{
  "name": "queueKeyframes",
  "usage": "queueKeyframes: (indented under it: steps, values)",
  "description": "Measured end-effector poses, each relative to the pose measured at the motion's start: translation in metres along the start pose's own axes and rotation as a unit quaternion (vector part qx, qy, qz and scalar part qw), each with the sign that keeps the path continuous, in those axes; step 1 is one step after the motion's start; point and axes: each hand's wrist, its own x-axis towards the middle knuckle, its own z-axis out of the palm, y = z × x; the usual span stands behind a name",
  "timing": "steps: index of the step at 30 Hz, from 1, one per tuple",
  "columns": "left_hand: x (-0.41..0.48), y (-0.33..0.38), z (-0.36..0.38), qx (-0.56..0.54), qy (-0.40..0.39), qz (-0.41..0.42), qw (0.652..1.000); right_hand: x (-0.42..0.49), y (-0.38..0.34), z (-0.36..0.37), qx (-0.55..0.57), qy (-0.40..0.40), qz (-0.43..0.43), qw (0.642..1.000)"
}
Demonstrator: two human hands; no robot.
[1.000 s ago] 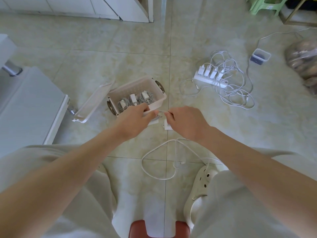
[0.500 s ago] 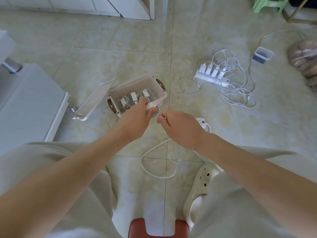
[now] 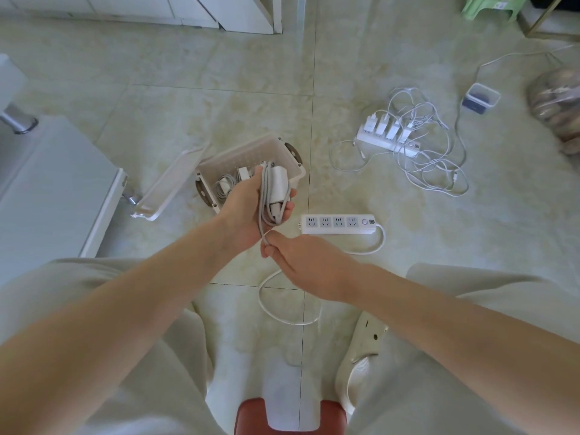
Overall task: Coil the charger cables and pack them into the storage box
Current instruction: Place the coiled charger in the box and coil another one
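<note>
With the left hand (image 3: 248,211), palm up and fingers curled, grips a white charger (image 3: 278,183) together with its grey cable (image 3: 263,196), looped lengthwise across the palm. With the right hand (image 3: 304,262), just below the heel of the left, pinches one strand of that cable between thumb and forefinger, drawn straight down from the bundle. Holds the bundle over the near right corner of the storage box (image 3: 248,152) in this view. Box: white, open, on the floor tiles, with other coiled chargers (image 3: 224,185) in grey and white inside. Against its left side, tilted on the floor, the lid (image 3: 166,186). Just right of the hands, flat on the tiles, a white power strip (image 3: 339,222) with four empty sockets, a round button and a small dark mark at its far end, too small to read. From that end, a thick white cord (image 3: 381,240) bending back toward the right arm; below the wrists, a white loop (image 3: 282,320) on the floor. Farther right, a second strip (image 3: 367,139) carrying four white plugs (image 3: 381,124) amid a tangle of thin white cables (image 3: 439,171), any print on them too small to read. Beyond, a small clear tub (image 3: 480,98) with dark contents, a bulging bag (image 3: 555,102) and a green stool (image 3: 489,7). Nearest, a cream clog (image 3: 361,346) and a red seat (image 3: 251,416).
</note>
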Motion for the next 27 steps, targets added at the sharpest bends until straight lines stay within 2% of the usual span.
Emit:
queueKeyframes:
  steps: [4,9,13,15,18,20,23,27]
  values:
    - [-0.007,0.007,-0.001,0.027,-0.051,0.014,0.998,0.002,0.014,-0.007,0.015,-0.043,0.021,0.999]
    - [-0.017,0.020,-0.002,0.138,-0.132,0.064,0.979,0.008,0.032,-0.021,-0.031,-0.043,0.023,0.998]
    - [-0.025,0.023,-0.002,0.273,-0.070,0.071,0.957,0.012,0.047,-0.022,-0.058,-0.036,0.039,0.997]
    - [-0.026,0.022,-0.008,0.405,-0.050,0.054,0.911,0.012,0.055,-0.026,-0.087,-0.027,0.063,0.994]
    - [-0.023,0.015,-0.020,0.611,-0.027,0.069,0.789,0.014,0.060,-0.034,-0.127,0.000,0.101,0.987]
    - [-0.022,0.012,-0.024,0.677,-0.012,0.083,0.731,0.015,0.059,-0.037,-0.151,0.023,0.100,0.983]
    - [-0.021,0.016,-0.025,0.720,0.016,0.131,0.682,0.018,0.054,-0.036,-0.166,0.059,0.089,0.980]
    - [-0.017,0.018,-0.027,0.723,0.073,0.204,0.656,0.020,0.039,-0.039,-0.158,0.123,0.073,0.977]
